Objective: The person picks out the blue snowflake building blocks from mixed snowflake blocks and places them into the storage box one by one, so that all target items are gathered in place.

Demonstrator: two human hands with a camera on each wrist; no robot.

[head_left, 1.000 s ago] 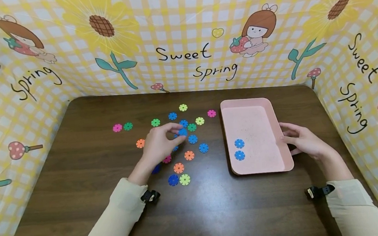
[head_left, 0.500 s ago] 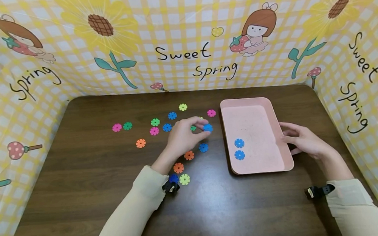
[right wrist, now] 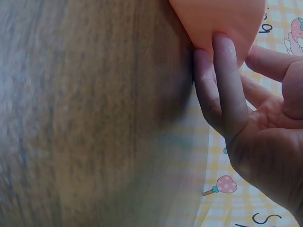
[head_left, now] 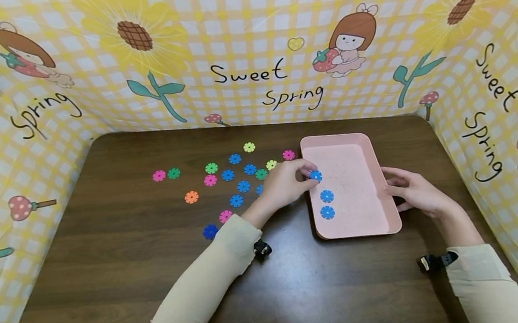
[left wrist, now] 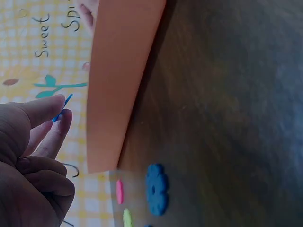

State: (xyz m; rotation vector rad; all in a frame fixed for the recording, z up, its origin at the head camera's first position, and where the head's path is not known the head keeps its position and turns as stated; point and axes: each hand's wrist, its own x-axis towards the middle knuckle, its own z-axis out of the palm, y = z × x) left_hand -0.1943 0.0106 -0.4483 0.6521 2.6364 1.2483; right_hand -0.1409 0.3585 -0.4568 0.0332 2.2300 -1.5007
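Note:
In the head view, my left hand [head_left: 284,184] pinches a blue notched disc [head_left: 315,176] between thumb and fingertips, over the left side of the pink tray [head_left: 356,225]. The left wrist view shows this thin disc [left wrist: 62,108] edge-on between the fingertips, beside the tray wall [left wrist: 118,90]. Inside the tray, two more blue discs [head_left: 327,204] lie one below the other. My right hand [head_left: 419,195] touches the tray's right side. Seen from the right wrist, the fingers [right wrist: 228,71] press fairly straight against the tray's outer wall [right wrist: 208,21], with another digit at its rim.
Scattered on the brown table [head_left: 111,279], left of the tray, are several notched discs, such as an orange disc [head_left: 191,197], a pink disc [head_left: 159,175] and a dark blue disc [head_left: 210,231]. My left forearm hides some. A checked cloth [head_left: 245,22] surrounds the table's back and sides.
My left hand has carried the blue disc rightward from the scattered discs to over the tray. The right hand and the tray have stayed in place.

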